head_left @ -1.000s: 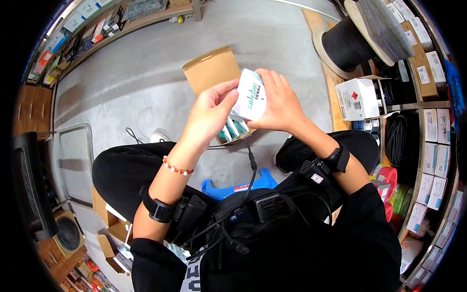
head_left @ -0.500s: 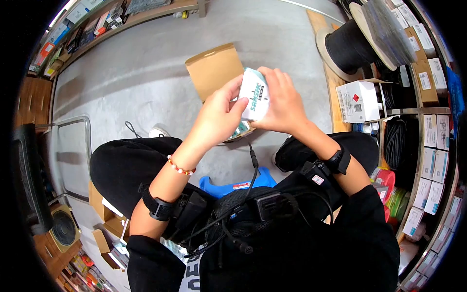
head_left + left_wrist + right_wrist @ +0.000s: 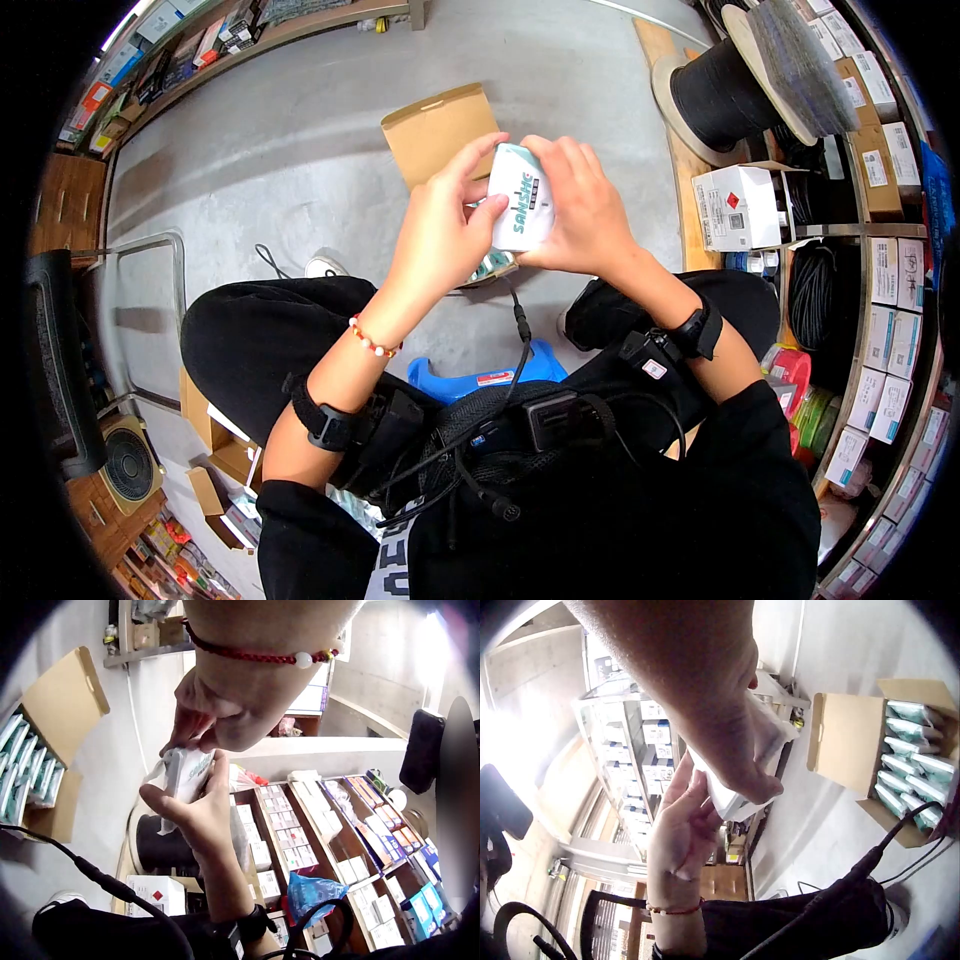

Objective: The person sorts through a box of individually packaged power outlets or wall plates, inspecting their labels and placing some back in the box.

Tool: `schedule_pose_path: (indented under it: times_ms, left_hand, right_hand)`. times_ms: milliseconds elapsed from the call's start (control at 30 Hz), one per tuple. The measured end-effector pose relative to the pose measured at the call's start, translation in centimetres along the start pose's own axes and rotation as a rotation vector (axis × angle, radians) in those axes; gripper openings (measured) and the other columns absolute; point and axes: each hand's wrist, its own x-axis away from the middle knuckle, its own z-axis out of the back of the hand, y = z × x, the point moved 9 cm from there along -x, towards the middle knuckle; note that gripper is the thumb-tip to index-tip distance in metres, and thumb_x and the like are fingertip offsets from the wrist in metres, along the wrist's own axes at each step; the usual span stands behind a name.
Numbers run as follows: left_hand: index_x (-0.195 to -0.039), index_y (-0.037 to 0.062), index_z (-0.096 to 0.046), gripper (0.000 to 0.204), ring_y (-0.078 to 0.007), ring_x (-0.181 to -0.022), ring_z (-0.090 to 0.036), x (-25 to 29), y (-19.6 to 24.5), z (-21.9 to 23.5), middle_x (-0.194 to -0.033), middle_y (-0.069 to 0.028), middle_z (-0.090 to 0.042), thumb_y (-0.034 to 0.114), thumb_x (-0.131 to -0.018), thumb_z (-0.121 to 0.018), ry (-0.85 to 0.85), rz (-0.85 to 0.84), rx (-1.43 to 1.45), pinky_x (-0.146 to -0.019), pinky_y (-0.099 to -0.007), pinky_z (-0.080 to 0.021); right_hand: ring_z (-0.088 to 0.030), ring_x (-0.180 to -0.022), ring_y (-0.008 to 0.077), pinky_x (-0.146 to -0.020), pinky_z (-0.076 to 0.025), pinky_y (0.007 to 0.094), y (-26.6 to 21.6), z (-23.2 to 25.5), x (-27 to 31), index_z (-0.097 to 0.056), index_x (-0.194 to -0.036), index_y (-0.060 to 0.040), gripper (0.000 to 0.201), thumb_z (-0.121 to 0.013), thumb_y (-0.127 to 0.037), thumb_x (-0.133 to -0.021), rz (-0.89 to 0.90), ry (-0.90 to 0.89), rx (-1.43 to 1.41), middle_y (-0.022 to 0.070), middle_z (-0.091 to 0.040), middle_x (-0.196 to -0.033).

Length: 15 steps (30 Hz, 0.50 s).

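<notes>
Both hands hold a small white box [image 3: 522, 210] with green lettering, in a loose plastic wrapper that shows in the left wrist view. My left hand [image 3: 440, 230] pinches its left edge, thumb on the printed face and forefinger at the top corner. On the other side my right hand [image 3: 585, 210] grips the right edge, fingers over the top. Below and behind the hands an open cardboard carton [image 3: 432, 130] stands on the floor, largely hidden in the head view. The right wrist view shows several similar wrapped packs [image 3: 915, 769] lying in rows inside it.
A blue plastic stool [image 3: 490, 375] is between the person's legs. To the right are a large black cable reel [image 3: 715, 90], a white carton [image 3: 735, 207] and shelves of small boxes [image 3: 890, 300]. A black cable [image 3: 520, 320] hangs in front of the body.
The white box has turned more upright, its printed face squarer to the head camera. My left thumb has moved onto the face's left edge, and the hands now cover more of the carton.
</notes>
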Motion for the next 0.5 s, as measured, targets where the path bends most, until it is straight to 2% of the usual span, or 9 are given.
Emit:
schedule_pose_path:
  times_ms: [67, 167, 300, 367, 400, 500]
  left_hand:
    - [-0.111, -0.0030, -0.046, 0.038, -0.0196, -0.073, -0.063, -0.1, -0.6, 0.0, -0.086, -0.0192, -0.062, -0.001, -0.073, -0.053, 0.011, 0.029, 0.070, -0.063, -0.0262, -0.048]
    - [-0.111, -0.0083, -0.044, 0.034, -0.0129, -0.080, -0.059, -0.3, -1.6, -0.4, -0.091, -0.0148, -0.061, -0.003, -0.078, -0.052, -0.014, 0.075, 0.105, -0.067, -0.0217, -0.047]
    - [-0.101, -0.0079, -0.052, 0.030, -0.0178, -0.074, -0.062, -0.6, -4.3, -0.3, -0.084, -0.0155, -0.063, -0.001, -0.072, -0.055, 0.084, 0.147, 0.105, -0.064, -0.0257, -0.048]
    - [-0.101, -0.0074, -0.053, 0.030, -0.0177, -0.073, -0.062, -0.6, -6.1, -0.6, -0.084, -0.0157, -0.063, 0.000, -0.072, -0.055, 0.083, 0.248, 0.103, -0.063, -0.0258, -0.048]
    - [-0.100, -0.0068, -0.054, 0.030, -0.0176, -0.073, -0.062, -0.3, -7.4, -1.2, -0.082, -0.0157, -0.063, 0.002, -0.071, -0.055, 0.077, 0.363, 0.260, -0.063, -0.0260, -0.048]
    - [-0.099, -0.0059, -0.055, 0.030, -0.0182, -0.072, -0.062, -0.3, -8.4, -1.0, -0.080, -0.0153, -0.063, 0.004, -0.071, -0.056, 0.091, 0.376, 0.120, -0.064, -0.0273, -0.048]
  right_hand:
    - [-0.045, -0.080, 0.0282, -0.066, -0.044, 0.0365, 0.2, -0.1, 0.0, -0.039, -0.108, -0.0083, 0.075, -0.071, -0.027, -0.043, -0.011, 0.006, -0.008, 0.0100, -0.043, -0.085]
    - [-0.045, -0.085, 0.0279, -0.073, -0.041, 0.0401, 0.7, -0.7, 0.2, -0.039, -0.109, -0.0084, 0.076, -0.072, -0.030, -0.044, -0.050, -0.035, -0.003, 0.0098, -0.045, -0.089]
    - [-0.044, -0.098, 0.0286, -0.084, -0.034, 0.0493, 0.6, -1.9, 0.6, -0.038, -0.113, -0.0084, 0.080, -0.073, -0.030, -0.045, -0.013, -0.040, 0.102, 0.0112, -0.045, -0.101]
    - [-0.041, -0.103, 0.0297, -0.086, -0.032, 0.0523, 0.7, -3.4, 0.9, -0.037, -0.117, -0.0087, 0.084, -0.074, -0.030, -0.044, -0.008, -0.116, 0.065, 0.0121, -0.043, -0.107]
    - [-0.040, -0.106, 0.0303, -0.087, -0.030, 0.0538, 0.7, -4.1, 1.0, -0.036, -0.118, -0.0088, 0.087, -0.074, -0.030, -0.044, -0.006, -0.154, 0.046, 0.0125, -0.042, -0.109]
    - [-0.040, -0.106, 0.0315, -0.089, -0.029, 0.0537, 0.9, -5.4, 1.2, -0.033, -0.123, -0.0083, 0.094, -0.075, -0.030, -0.042, -0.006, -0.272, -0.082, 0.0124, -0.041, -0.112]
